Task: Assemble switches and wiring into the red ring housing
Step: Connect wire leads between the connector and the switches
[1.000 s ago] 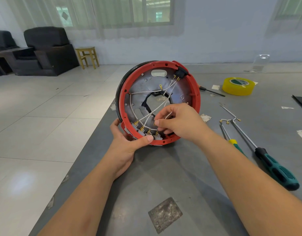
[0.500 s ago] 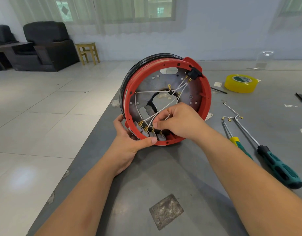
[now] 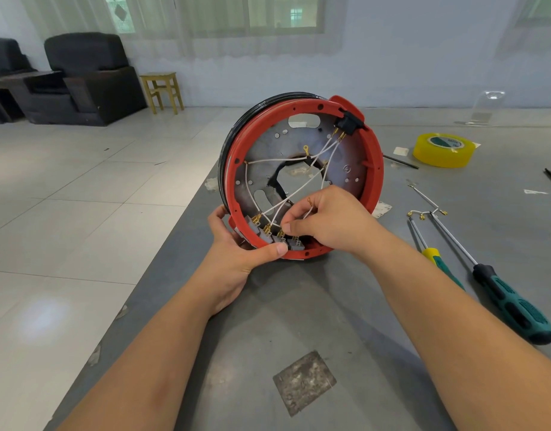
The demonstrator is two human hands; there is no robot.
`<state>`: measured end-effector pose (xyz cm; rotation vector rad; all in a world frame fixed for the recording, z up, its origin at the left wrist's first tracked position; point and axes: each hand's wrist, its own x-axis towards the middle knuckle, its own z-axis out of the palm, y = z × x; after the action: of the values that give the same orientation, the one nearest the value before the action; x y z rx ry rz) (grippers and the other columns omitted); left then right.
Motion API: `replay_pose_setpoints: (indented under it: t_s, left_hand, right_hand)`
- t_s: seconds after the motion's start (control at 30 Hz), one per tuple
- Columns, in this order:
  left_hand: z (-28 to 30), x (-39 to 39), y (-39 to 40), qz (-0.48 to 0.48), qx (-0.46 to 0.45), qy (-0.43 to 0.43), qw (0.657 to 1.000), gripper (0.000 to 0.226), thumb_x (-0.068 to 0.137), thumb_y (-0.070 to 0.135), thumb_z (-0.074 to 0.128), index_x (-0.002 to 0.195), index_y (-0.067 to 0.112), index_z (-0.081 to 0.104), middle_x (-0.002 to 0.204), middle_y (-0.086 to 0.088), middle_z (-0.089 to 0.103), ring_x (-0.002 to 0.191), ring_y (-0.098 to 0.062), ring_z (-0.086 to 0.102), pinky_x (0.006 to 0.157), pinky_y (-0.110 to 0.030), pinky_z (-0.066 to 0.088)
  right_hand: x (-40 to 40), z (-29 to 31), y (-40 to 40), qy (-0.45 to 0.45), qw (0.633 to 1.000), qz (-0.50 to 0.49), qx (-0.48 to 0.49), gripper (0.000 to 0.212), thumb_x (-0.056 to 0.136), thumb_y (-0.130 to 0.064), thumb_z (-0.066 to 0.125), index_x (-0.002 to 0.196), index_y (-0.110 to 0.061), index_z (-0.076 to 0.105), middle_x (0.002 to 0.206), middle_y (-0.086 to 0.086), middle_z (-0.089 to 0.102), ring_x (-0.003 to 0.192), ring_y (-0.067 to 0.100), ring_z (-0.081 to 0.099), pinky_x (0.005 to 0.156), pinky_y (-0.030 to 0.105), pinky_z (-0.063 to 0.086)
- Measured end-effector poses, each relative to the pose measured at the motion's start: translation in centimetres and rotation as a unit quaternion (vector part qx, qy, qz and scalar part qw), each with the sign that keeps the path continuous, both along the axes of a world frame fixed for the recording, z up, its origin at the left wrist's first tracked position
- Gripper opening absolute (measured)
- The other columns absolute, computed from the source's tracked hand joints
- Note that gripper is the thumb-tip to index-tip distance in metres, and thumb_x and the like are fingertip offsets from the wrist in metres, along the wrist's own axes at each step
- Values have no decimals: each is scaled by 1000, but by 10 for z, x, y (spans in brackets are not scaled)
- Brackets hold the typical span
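Left fingers (image 3: pixel 217 216) behind red ring housing (image 3: pixel 373 169)

Single head-worn wide-angle view, facing forward and down, close over the table (image 3: pixel 345 306), room beyond

Grey surface (image 3: pixel 299 321): yellow tape roll (image 3: pixel 443 149) at 2 o'clock, two teal-handled screwdrivers (image 3: pixel 498 293) at 3 o'clock, loose terminal wires (image 3: pixel 425 213) beside their tips. Black armchair (image 3: pixel 81 79), wooden stool (image 3: pixel 162 88) at 10 o'clock, on the floor.
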<state>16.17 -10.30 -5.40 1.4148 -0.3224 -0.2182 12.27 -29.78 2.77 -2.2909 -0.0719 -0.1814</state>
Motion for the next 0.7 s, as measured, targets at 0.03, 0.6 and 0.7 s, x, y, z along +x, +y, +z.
replay_pose_setpoints:
  t_s: [0.03, 0.6, 0.7]
  left_hand:
    - [0, 0, 0, 1, -1, 1, 1000, 125, 51, 22, 106, 143, 47, 26, 135, -4, 60, 119, -21, 72, 105, -50, 56]
    - [11, -11, 2, -5, -49, 73, 996, 112, 58, 5, 102, 136, 47, 34, 138, -13, 61, 111, -36, 75, 85, -53, 64]
    - [11, -13, 3, -16, -84, 93, 992, 108, 62, -7, 96, 137, 44, 37, 140, -15, 61, 113, -38, 74, 83, -53, 64]
  right_hand:
    - [0, 0, 0, 0, 1000, 0, -1, 10, 81, -24, 83, 74, -30, 81, 54, -15, 65, 46, -2, 50, 45, 10, 37]
    - [-3, 2, 4, -33, 994, 48, -93, 5, 91, -22, 77, 87, -25, 79, 46, -33, 51, 48, -8, 52, 49, 6, 37]
    - [-2, 1, 6, -36, 993, 47, -98, 6, 90, -23, 77, 86, -27, 79, 50, -30, 55, 50, -7, 52, 50, 8, 37]
